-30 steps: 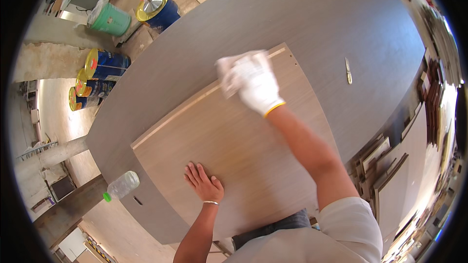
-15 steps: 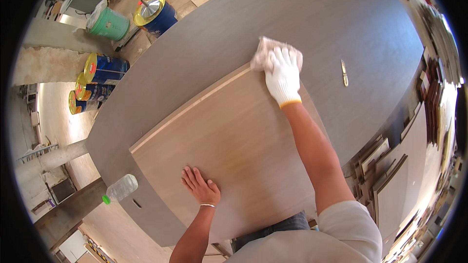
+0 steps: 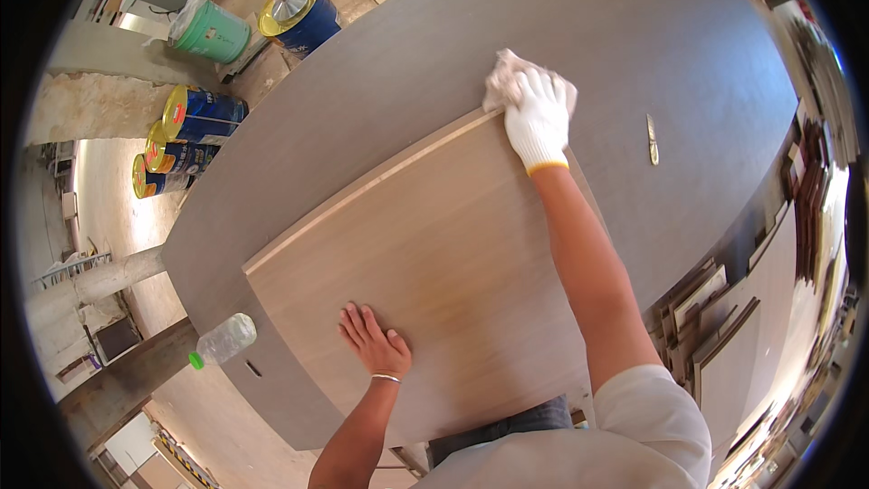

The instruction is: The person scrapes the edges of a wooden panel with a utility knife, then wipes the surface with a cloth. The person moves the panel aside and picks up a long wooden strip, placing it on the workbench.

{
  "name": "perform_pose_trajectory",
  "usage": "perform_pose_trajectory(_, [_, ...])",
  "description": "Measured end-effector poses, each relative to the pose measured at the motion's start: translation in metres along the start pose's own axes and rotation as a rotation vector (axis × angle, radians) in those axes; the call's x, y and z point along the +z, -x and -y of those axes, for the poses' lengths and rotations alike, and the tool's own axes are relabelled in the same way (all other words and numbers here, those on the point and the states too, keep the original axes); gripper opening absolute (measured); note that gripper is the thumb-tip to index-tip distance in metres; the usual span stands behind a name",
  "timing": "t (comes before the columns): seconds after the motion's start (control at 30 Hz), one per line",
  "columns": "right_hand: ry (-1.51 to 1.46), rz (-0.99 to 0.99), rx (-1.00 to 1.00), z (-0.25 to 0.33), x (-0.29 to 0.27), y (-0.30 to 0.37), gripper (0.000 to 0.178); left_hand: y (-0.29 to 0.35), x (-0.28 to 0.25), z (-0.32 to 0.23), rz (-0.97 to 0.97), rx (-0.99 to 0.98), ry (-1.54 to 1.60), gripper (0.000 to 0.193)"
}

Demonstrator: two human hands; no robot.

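A pale wood-grain panel [image 3: 425, 244] lies flat on a large grey-brown table [image 3: 389, 81]. My left hand [image 3: 374, 341], bare, rests on the near left part of the panel with its fingers stretched out. At the panel's far right corner, my right hand [image 3: 538, 118] in a white knit glove presses on a crumpled pinkish-white cloth [image 3: 510, 80]. The gloved fingers lie over the cloth, which covers the corner and reaches past the far edge. What the fingertips do beneath is partly hidden.
On the table are a knife-shaped tool [image 3: 652, 140] at right and a clear bottle with a green cap [image 3: 226, 339] at left. Blue and yellow drums [image 3: 208, 118] and a green bucket [image 3: 213, 32] stand beyond. Stacked boards [image 3: 724, 335] lean at right.
My right hand and the cloth have slid slightly farther away and to the right at the panel's corner. My left hand stays in place on the panel. The view has shifted slightly.
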State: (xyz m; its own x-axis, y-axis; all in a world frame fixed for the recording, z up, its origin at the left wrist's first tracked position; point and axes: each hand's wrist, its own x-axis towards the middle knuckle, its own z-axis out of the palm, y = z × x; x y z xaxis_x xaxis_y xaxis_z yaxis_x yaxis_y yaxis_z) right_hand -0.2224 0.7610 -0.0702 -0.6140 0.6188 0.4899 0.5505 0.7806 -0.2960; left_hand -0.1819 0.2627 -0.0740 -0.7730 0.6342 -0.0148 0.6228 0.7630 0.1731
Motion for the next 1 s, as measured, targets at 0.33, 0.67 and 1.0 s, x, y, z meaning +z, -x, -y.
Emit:
perform_pose_trajectory(0.33, [0.147,0.216,0.110,0.000,-0.116,0.149,0.044,0.009,-0.006,0.002,0.003,-0.033,-0.014,0.069])
perform_pose_trajectory(0.67, [0.021,0.173,0.041,0.001,-0.039,0.064,0.040,0.006,-0.003,0.002,0.008,-0.057,-0.012,0.070])
perform_pose_trajectory(1.0, [-0.250,0.221,-0.109,0.139,-0.006,0.038,0.011,0.007,0.000,0.001,0.023,-0.066,0.023,0.071])
